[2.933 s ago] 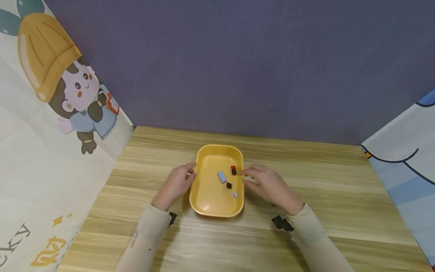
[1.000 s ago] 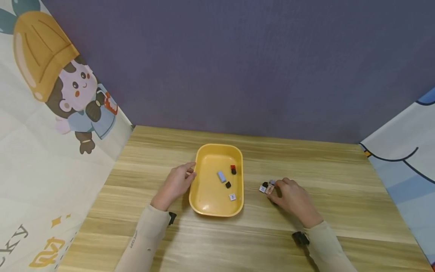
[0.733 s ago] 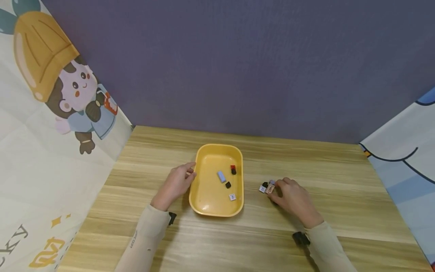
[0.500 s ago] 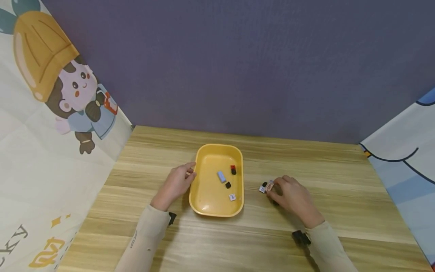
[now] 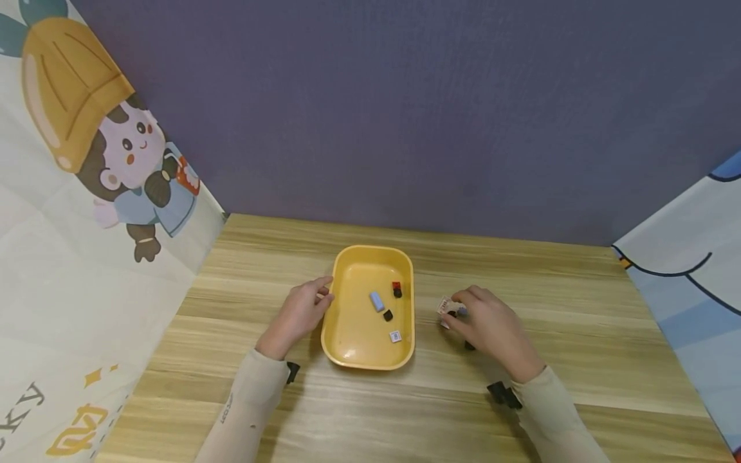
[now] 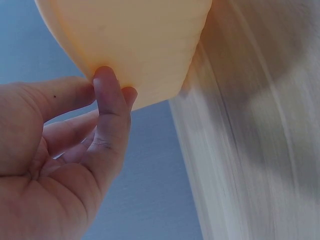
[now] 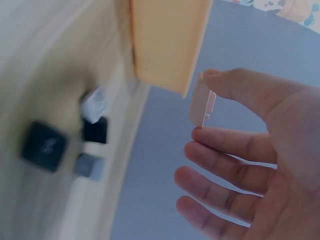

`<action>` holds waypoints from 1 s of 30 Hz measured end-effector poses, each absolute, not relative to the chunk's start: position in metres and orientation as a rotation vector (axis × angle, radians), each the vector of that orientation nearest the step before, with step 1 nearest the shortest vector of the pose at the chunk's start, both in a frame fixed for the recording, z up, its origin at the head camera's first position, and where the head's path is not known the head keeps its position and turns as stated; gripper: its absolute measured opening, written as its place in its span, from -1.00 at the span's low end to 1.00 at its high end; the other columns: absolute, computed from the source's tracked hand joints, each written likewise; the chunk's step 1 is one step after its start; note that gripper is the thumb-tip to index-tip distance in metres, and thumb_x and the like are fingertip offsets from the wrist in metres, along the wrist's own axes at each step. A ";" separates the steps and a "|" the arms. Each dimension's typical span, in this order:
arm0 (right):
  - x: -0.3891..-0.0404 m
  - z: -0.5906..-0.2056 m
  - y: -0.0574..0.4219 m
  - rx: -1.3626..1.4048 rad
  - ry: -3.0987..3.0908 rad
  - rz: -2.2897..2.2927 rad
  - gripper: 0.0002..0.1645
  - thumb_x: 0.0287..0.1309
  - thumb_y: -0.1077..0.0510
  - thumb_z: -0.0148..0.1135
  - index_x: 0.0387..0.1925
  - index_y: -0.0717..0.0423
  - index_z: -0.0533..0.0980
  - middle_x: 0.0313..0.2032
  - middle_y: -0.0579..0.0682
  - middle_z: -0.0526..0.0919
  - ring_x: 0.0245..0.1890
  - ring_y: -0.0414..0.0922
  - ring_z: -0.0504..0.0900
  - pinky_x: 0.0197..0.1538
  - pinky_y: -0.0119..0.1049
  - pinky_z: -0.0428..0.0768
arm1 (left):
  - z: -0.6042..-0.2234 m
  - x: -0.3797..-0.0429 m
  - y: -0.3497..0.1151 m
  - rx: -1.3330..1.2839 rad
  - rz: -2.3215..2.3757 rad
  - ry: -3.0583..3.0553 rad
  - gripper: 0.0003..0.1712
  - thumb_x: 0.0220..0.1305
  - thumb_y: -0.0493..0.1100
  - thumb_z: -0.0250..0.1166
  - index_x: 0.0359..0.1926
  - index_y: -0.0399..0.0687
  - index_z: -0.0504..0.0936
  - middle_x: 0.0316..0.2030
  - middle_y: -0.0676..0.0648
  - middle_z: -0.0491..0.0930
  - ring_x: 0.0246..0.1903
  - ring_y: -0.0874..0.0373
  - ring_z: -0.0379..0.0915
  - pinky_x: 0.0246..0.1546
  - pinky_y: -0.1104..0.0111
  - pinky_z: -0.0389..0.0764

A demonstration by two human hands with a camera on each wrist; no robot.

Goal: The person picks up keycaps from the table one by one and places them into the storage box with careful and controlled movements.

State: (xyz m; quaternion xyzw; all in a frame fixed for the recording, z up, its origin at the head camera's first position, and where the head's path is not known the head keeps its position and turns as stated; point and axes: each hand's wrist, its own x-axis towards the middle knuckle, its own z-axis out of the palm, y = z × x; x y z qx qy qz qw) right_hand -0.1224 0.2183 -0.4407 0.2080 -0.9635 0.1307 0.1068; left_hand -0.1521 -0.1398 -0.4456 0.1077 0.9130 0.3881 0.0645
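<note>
My right hand point(image 5: 492, 325) holds a beige keycap point(image 7: 201, 102) with lettering by its edges, between thumb and index finger, raised off the table. Below and behind it on the table lie a black keycap point(image 7: 44, 146), a white keycap point(image 7: 93, 105), a smaller dark keycap point(image 7: 95, 131) and a grey-blue keycap point(image 7: 90, 166). My left hand point(image 5: 296, 318) rests its fingertips against the outer left wall of the yellow tray point(image 5: 327, 341), fingers loosely bent. Inside the tray are a long blue keycap point(image 5: 377, 301), a black keycap point(image 5: 388, 316), a white keycap point(image 5: 395, 336) and a red-and-black piece point(image 5: 397, 289).
The wooden table point(image 5: 370, 418) ends at a dark blue-grey backdrop point(image 5: 405, 128). Printed cloth point(image 5: 87, 289) with a cartoon figure hangs at the left, and another printed cloth point(image 5: 689, 270) at the right.
From beside the tray's right rim, my right hand went right to the loose keycaps, picked up the beige one and now carries it slightly left. My left hand stays at the tray.
</note>
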 end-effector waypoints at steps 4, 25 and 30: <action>-0.124 -0.428 0.204 0.635 -2.827 0.369 -0.48 0.08 -0.13 0.51 -0.09 0.18 0.67 -0.17 0.05 0.65 -0.20 0.00 0.65 -0.19 -0.06 0.69 | -0.446 -0.152 -0.140 0.330 1.169 2.764 -0.50 0.44 -0.30 0.21 0.34 -0.38 0.42 -0.03 -0.34 0.62 -0.16 -0.08 0.66 -0.23 0.24 0.72; -0.130 -0.421 0.160 0.817 -2.698 0.424 -0.52 0.08 -0.14 0.50 -0.15 0.14 0.68 -0.18 0.03 0.67 -0.15 0.01 0.66 -0.11 -0.06 0.69 | -0.447 -0.152 -0.140 0.328 1.184 2.775 -0.50 0.44 -0.30 0.21 0.33 -0.36 0.44 -0.05 -0.30 0.63 -0.21 -0.03 0.66 -0.29 0.27 0.71; -0.131 -0.421 0.159 0.820 -2.705 0.446 -0.52 0.10 -0.16 0.49 -0.14 0.13 0.67 -0.17 0.01 0.67 -0.15 -0.01 0.65 -0.10 -0.07 0.68 | -0.448 -0.152 -0.140 0.332 1.180 2.779 -0.51 0.44 -0.29 0.21 0.33 -0.37 0.44 -0.05 -0.31 0.64 -0.21 -0.03 0.66 -0.29 0.28 0.71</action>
